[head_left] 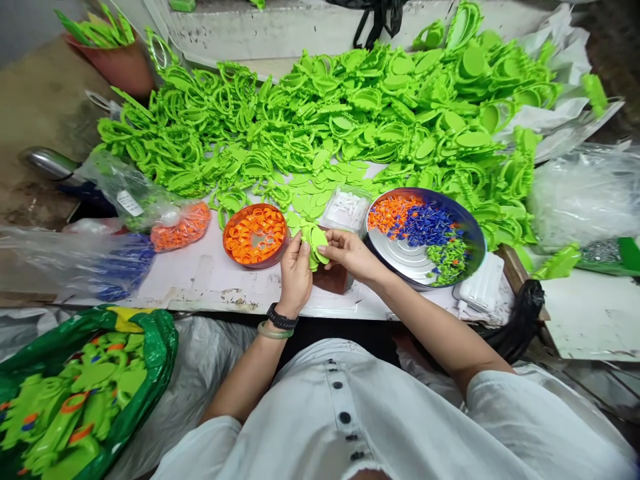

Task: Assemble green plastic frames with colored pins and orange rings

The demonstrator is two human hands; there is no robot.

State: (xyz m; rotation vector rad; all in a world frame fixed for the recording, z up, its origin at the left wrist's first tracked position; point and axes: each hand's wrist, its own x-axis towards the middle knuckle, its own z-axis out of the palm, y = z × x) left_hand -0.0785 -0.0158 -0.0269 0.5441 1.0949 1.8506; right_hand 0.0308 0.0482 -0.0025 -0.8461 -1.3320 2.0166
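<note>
Between my two hands is a light-green plastic piece [313, 241] with a rounded, oval part. My left hand [296, 272] pinches its left side between thumb and fingers. On the right, my right hand [349, 253] closes thumb and fingers on the oval part. Under the hands sits a small brown block [332, 280]. Left of them is a round tub [227, 250] of orange rings. A clear box [345, 208] of small white parts lies just beyond. At the right, a round metal tin [479, 250] holds small orange, blue and green parts in separate heaps.
A large heap of green plastic parts [360, 107] covers the back of the table. Bags of orange pieces [181, 227] and blue pieces [125, 267] lie at left. Below them is a green bag [163, 347] of assembled parts. A white device [483, 283] lies at right.
</note>
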